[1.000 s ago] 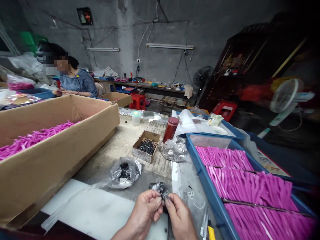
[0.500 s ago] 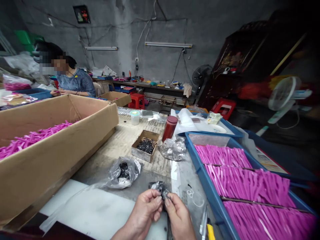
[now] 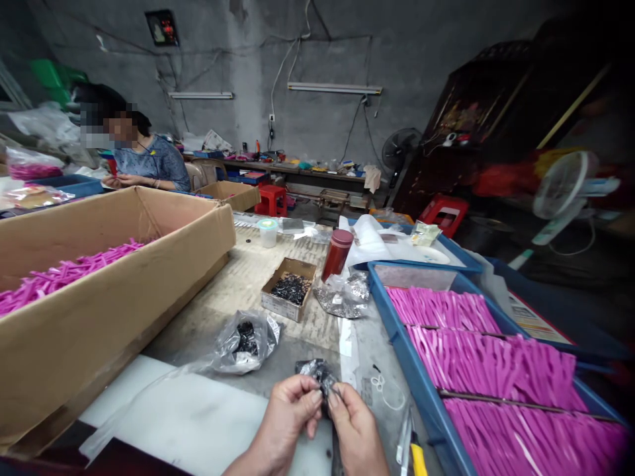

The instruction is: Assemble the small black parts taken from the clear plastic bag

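At the near edge of the table, my left hand (image 3: 285, 420) and my right hand (image 3: 356, 426) are close together, thumbs and fingers pinched. Between them is a small, shiny plastic bag (image 3: 317, 371) that looks dark, with both hands gripping its near edge. What exactly lies under the fingertips is hidden. Ahead and to the left, an opened clear plastic bag (image 3: 245, 344) holds small black pieces. Beyond it stands a small cardboard box (image 3: 282, 308) with more black pieces inside.
A large carton (image 3: 114, 277) of pink strips fills the left. Blue trays (image 3: 397, 330) of sorted pink strips (image 3: 501, 360) stand at right. A red canister (image 3: 338, 254), a white cord (image 3: 387, 390) and a yellow-handled cutter (image 3: 418, 458) lie between. A co-worker (image 3: 153, 162) sits at the far left.
My hands stay almost in place, still pinching the dark bag. At the far left, the co-worker's hands have shifted slightly, and a red item now shows upright there.
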`<act>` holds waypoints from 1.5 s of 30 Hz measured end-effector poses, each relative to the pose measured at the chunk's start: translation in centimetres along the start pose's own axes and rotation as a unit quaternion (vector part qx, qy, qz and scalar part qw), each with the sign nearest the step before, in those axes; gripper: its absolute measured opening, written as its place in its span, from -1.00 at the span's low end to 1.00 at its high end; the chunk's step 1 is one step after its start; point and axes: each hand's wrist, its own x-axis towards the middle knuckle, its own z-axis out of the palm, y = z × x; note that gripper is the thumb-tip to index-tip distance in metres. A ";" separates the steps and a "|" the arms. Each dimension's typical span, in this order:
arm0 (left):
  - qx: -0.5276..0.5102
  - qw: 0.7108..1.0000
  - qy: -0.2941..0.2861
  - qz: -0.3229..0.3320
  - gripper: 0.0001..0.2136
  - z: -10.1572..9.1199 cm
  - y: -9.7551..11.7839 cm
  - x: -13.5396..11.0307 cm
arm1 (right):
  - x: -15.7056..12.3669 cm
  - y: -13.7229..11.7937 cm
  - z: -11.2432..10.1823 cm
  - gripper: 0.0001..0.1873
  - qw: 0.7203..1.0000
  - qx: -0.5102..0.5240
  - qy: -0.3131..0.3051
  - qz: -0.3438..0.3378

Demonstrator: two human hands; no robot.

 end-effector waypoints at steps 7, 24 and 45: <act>-0.038 0.999 0.008 -0.001 -0.79 0.3 -0.2 -0.1 | 0.1 -0.3 0.0 -0.75 0.999 0.030 -0.031 0.016; 0.026 0.999 0.007 0.027 -0.82 0.2 0.2 0.1 | 0.6 -0.1 0.2 -0.77 0.997 0.051 -0.053 0.018; 0.064 0.994 0.049 0.071 -0.83 -0.7 3.6 2.2 | 1.6 -0.5 0.2 -0.76 0.996 0.081 -0.032 0.025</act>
